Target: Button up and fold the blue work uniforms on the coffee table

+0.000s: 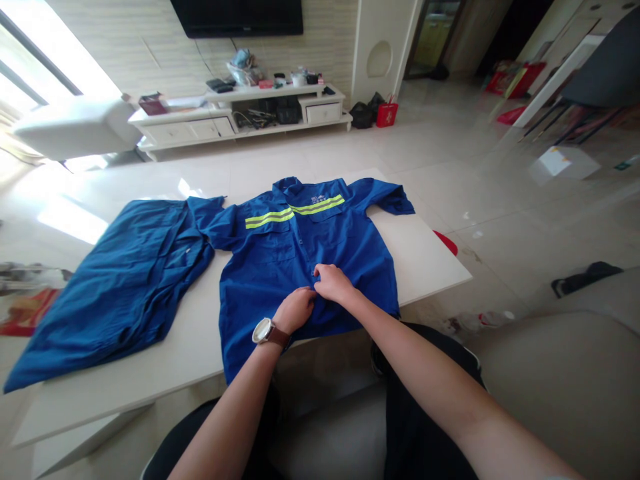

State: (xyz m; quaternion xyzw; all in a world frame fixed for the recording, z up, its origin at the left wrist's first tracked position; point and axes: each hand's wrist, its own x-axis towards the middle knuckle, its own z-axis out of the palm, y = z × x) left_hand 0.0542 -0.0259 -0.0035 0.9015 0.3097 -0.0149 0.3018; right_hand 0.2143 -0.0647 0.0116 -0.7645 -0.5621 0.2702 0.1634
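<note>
A blue short-sleeved work shirt point(340, 240) with yellow-green and grey reflective stripes lies spread front up on a white table point(435, 267), its collar pointing away from me. My left hand point(296, 309), with a brown-strapped watch on the wrist, is closed on the shirt's front placket. Just above and to the right, my right hand point(332, 282) pinches the same front edge near a button. The fingertips of both hands nearly meet, and the small part between them is partly hidden. The shirt's lower hem hangs over the near table edge.
Blue folded trousers or similar garment point(125, 273) cover the table's left part and overhang its edge. Beyond the table stands a white TV cabinet point(193, 130) with assorted items. A grey sofa point(560, 373) is at the lower right.
</note>
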